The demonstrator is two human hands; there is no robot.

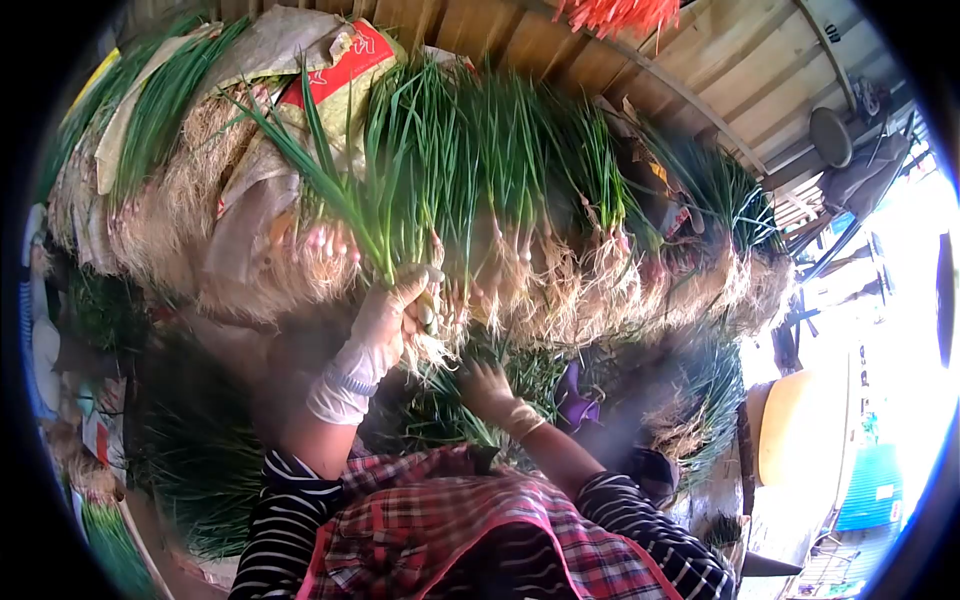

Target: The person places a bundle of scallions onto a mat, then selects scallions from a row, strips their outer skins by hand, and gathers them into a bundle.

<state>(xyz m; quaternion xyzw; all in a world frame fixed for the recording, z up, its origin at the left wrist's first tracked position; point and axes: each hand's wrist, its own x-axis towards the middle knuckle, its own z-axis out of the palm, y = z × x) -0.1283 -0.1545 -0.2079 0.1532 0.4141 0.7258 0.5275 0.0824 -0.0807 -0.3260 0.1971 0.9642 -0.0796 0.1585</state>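
Note:
My left hand point(385, 318), in a pale thin glove with a band at the wrist, is closed around a small bunch of green onions point(372, 225). Their leaves fan up and to the left, and pale roots hang below the fist. Lower and to the right, my right hand point(488, 393), also in a pale glove, reaches over loose green leaves; its fingers look spread, with nothing seen in them. Behind both hands runs a long row of green onions point(510, 150), roots toward me.
Sacking with a red patch point(345, 65) lies among the onions at the upper left. A purple item point(577, 400) is right of my right hand. More green leaves point(195, 450) fill the lower left. A yellow container point(800, 428) and blue crate point(870, 487) stand at right.

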